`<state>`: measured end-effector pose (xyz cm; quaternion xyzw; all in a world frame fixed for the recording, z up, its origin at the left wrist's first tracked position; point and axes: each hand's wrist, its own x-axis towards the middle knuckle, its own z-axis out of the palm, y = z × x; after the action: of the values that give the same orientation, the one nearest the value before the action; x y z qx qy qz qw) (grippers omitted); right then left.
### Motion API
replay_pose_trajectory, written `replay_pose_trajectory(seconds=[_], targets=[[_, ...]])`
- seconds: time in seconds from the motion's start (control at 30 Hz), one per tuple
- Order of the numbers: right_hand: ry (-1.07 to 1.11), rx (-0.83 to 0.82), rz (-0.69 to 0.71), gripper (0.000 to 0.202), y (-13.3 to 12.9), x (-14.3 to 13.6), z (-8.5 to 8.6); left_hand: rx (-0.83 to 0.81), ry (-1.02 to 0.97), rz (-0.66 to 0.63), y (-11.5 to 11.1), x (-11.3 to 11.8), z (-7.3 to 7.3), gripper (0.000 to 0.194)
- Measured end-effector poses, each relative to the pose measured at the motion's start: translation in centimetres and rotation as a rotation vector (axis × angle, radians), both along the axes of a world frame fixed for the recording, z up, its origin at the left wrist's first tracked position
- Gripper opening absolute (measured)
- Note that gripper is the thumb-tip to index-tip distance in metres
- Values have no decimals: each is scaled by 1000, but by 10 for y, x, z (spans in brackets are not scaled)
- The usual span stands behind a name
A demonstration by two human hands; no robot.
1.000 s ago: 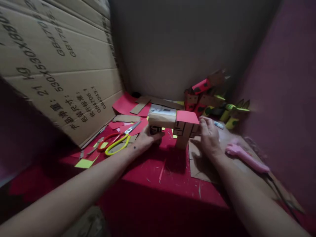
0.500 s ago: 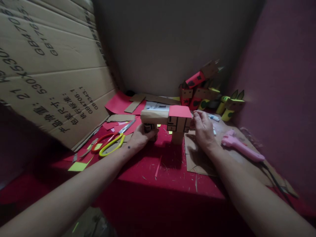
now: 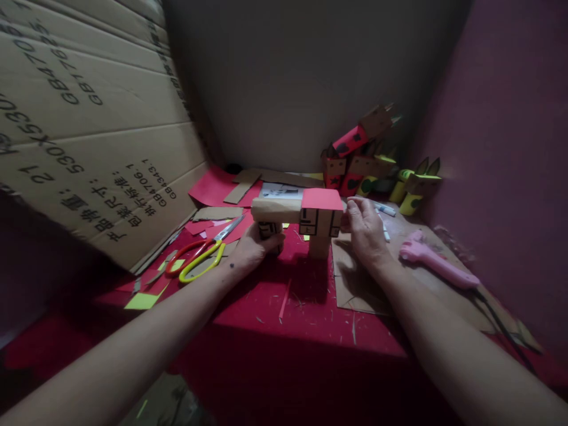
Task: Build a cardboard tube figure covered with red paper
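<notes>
A cardboard figure (image 3: 322,222) stands on the red table cloth, with a red paper top, black printed marks and a cardboard roll (image 3: 277,208) extending left from its block. Wrapped round the printed upright piece under the roll's left end are the fingers of my left hand (image 3: 255,245). My right hand (image 3: 366,228) is closed at the figure's right end, its fingertips against the side and partly hidden. Left of my left hand lie scissors (image 3: 199,257) with red and yellow handles. A pink glue gun (image 3: 439,260) rests to the right of my right hand.
A large printed cardboard sheet (image 3: 102,130) leans at the left. Several red and yellow cardboard animals (image 3: 355,168) sit at the back right. A flat cardboard piece (image 3: 350,290) lies under my right hand. Paper scraps (image 3: 146,299) are scattered left; a cord (image 3: 497,319) trails right.
Both hands keep their places at the cardboard figure, which has barely moved. The whole view has shifted slightly.
</notes>
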<state>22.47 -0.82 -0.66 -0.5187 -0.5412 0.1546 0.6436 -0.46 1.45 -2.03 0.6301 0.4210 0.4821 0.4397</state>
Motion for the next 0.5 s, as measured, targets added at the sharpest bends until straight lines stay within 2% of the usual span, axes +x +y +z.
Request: replay_pose_trajectory(seconds=[0.13, 0.33, 0.5], targets=[[-10, 5, -2, 30, 0, -1, 1, -13, -20, -54, -1, 0, 0, 22], [-34, 0, -12, 32, 0, 2, -2, -25, -19, -96, -10, 3, 10, 20], [-32, -5, -3, 34, 0, 2, -2, -19, 2, -25, -12, 3, 14, 21]])
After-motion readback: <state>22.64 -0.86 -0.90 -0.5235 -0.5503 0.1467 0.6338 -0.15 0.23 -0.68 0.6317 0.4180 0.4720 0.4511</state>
